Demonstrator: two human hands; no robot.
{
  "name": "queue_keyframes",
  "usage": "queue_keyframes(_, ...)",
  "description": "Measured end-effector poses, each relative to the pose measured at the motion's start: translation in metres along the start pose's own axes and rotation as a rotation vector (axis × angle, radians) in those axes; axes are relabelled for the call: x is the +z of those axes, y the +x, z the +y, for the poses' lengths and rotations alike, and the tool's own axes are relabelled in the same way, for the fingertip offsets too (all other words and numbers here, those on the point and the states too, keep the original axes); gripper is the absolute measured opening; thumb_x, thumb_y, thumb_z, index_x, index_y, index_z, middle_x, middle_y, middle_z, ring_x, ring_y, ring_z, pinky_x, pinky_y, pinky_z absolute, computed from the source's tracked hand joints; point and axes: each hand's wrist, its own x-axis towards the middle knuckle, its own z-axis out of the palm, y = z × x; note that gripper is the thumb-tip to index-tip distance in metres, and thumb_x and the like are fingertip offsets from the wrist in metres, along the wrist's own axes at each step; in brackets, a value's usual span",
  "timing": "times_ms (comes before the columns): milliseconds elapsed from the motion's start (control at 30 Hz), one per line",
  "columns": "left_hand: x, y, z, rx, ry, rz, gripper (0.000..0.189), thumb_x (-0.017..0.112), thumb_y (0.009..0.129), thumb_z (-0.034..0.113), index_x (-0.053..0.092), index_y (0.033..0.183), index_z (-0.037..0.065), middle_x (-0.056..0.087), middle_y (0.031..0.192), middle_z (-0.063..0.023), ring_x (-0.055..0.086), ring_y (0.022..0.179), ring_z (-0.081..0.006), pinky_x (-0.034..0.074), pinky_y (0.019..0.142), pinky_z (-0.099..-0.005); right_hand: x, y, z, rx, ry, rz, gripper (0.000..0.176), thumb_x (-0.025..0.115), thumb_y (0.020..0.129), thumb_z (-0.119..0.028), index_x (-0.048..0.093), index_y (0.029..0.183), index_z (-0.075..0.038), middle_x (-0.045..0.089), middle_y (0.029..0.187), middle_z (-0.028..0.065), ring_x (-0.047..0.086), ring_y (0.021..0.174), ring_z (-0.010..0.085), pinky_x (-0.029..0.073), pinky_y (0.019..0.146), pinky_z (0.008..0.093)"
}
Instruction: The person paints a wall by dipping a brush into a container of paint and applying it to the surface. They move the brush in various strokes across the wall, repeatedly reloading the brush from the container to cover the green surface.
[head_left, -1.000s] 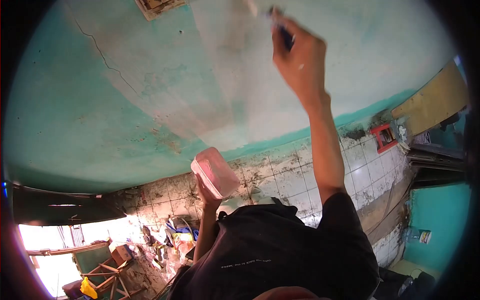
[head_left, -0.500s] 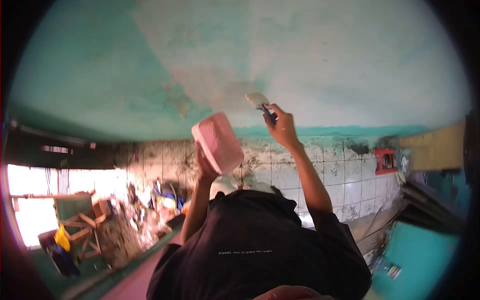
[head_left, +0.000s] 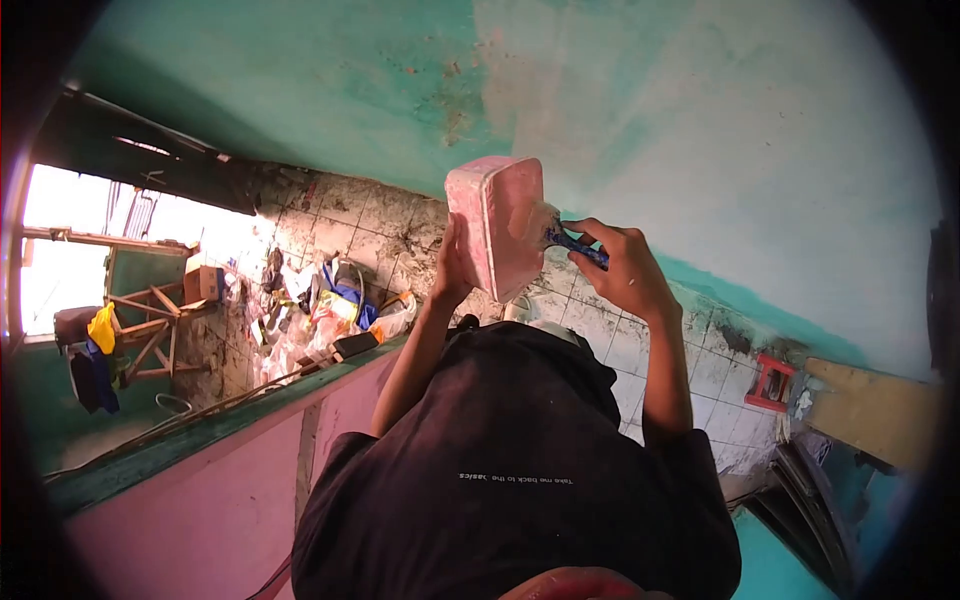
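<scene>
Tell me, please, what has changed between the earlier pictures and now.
The right hand brought the brush down from the wall to the pink container, its head now against it. The left hand still holds the container; the brush stays gripped.

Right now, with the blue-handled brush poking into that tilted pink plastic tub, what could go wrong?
The pink rectangular plastic tub is tipped steeply on the left hand; its contents could spill onto the black shirt below.
The blue-handled brush in the right hand reaches into it and might knock it loose.
</scene>
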Motion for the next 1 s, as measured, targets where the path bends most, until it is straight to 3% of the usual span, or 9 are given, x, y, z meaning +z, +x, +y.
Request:
queue_keyframes(133,0.024,-0.049,0.028,-0.023,0.092,-0.024,0.067,0.044,0.103,0.048,0.03,0.152,0.005,0.044,0.148,-0.0064,0.045,0.134,-0.0195,0.033,0.115,-0.0375,0.006,0.012,-0.036,-0.083,-0.136,0.032,0.025,0.071,0.081,-0.001,0.069,0.106,-0.001,0.068,0.084,0.0192,0.067,0.074,0.0354,0.052,0.068,0.0396)
queue_keyframes(200,-0.046,-0.04,-0.007,0.078,0.318,0.002,0.059,0.05,0.101,0.047,0.044,0.142,0.005,0.053,0.135,-0.0058,0.052,0.124,-0.0204,0.039,0.109,-0.0365,0.023,0.019,-0.044,-0.052,-0.218,-0.013,0.021,0.069,0.08,-0.001,0.071,0.1,0.001,0.068,0.084,0.0206,0.065,0.078,0.0387,0.052,0.071,0.0418)
queue_keyframes(300,-0.038,-0.068,0.004,0.006,0.346,-0.033,0.063,0.05,0.1,0.05,0.042,0.144,0.005,0.053,0.136,-0.008,0.051,0.126,-0.0223,0.039,0.11,-0.0384,0.051,0.019,-0.048,-0.102,-0.163,-0.105,0.021,0.067,0.081,-0.002,0.072,0.101,0.0,0.067,0.082,0.0203,0.065,0.076,0.0388,0.051,0.069,0.0436)
queue_keyframes(467,-0.032,-0.097,0.021,0.007,-0.14,-0.114,0.077,0.042,0.099,0.06,0.032,0.15,0.004,0.047,0.145,-0.0149,0.047,0.134,-0.0311,0.038,0.113,-0.0474,0.044,-0.001,-0.083,-0.052,-0.099,-0.111,0.022,0.067,0.08,-0.001,0.073,0.101,-0.002,0.067,0.082,0.0198,0.065,0.077,0.0385,0.052,0.069,0.0425)
queue_keyframes(600,-0.081,-0.093,-0.028,-0.013,-0.02,0.034,0.067,0.041,0.103,0.05,0.032,0.15,0.003,0.046,0.146,-0.0119,0.046,0.135,-0.0247,0.035,0.115,-0.042,0.08,-0.015,-0.071,-0.055,-0.277,-0.073,0.018,0.068,0.081,-0.007,0.074,0.097,-0.004,0.067,0.08,0.0167,0.064,0.074,0.0374,0.051,0.069,0.0448)
queue_keyframes(633,-0.038,-0.111,-0.005,-0.084,0.024,0.098,0.067,0.04,0.104,0.05,0.033,0.149,0.001,0.046,0.146,-0.0113,0.046,0.135,-0.0241,0.034,0.115,-0.041,0.084,-0.018,-0.072,-0.016,-0.3,-0.115,0.017,0.068,0.081,-0.008,0.074,0.096,-0.004,0.067,0.08,0.0161,0.064,0.074,0.0368,0.051,0.069,0.0446)
queue_keyframes(767,-0.063,-0.103,-0.012,-0.075,-0.219,-0.099,0.064,0.04,0.104,0.048,0.035,0.148,0.002,0.046,0.145,-0.0118,0.045,0.135,-0.0238,0.033,0.116,-0.041,0.068,-0.034,-0.087,0.025,-0.193,-0.063,0.014,0.067,0.082,-0.009,0.075,0.093,-0.004,0.068,0.081,0.0167,0.065,0.074,0.0363,0.052,0.069,0.044)
queue_keyframes(933,-0.039,-0.129,-0.017,-0.108,0.034,0.037,0.066,0.038,0.104,0.049,0.034,0.149,0.001,0.045,0.146,-0.0143,0.046,0.135,-0.0262,0.034,0.116,-0.0412,0.098,-0.055,-0.069,0.075,-0.287,-0.104,0.019,0.07,0.081,-0.005,0.073,0.099,-0.001,0.068,0.081,0.0165,0.065,0.07,0.0345,0.052,0.066,0.0406)
queue_keyframes(1000,-0.067,-0.12,-0.023,-0.185,-0.052,-0.065,0.07,0.037,0.103,0.052,0.031,0.15,0.0,0.043,0.148,-0.017,0.048,0.134,-0.0311,0.037,0.114,-0.0451,0.1,-0.065,-0.069,0.065,-0.283,-0.099,0.02,0.07,0.081,-0.004,0.073,0.1,-0.001,0.067,0.079,0.0161,0.065,0.07,0.035,0.052,0.066,0.0409)
